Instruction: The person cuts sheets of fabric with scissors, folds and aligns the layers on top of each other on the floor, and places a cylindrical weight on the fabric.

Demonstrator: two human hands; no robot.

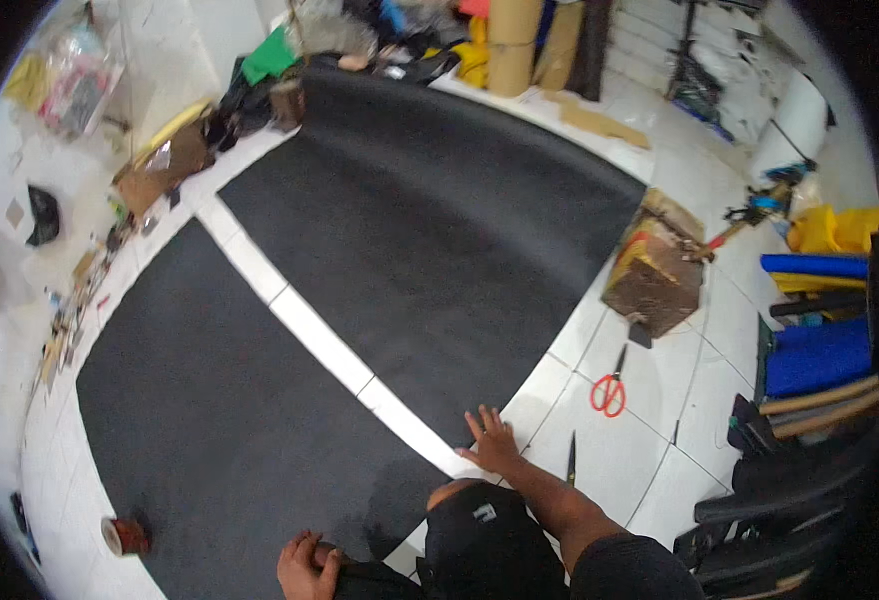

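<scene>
Two black sheets lie on white floor tiles with a strip of bare tile between them: a larger far sheet (400, 230) and a nearer left sheet (220, 400). My right hand (493, 443) is open, fingers spread flat, pressing on the near corner of the far sheet. At the lower edge, beside my dark-clothed leg, my left hand (306, 568) has its fingers curled over the nearer sheet; what they close on, if anything, cannot be made out. Red-handled scissors (610, 392) and a dark, narrow pointed tool (573, 458) lie right of my right arm.
A worn block (655, 270) stands at the far sheet's right edge, and a smaller dark block (287, 104) at its far left corner. A brown roll (125, 537) rests by the nearer sheet's left edge. Rolled materials (815, 360) are stacked right; clutter (160, 165) lines the left wall.
</scene>
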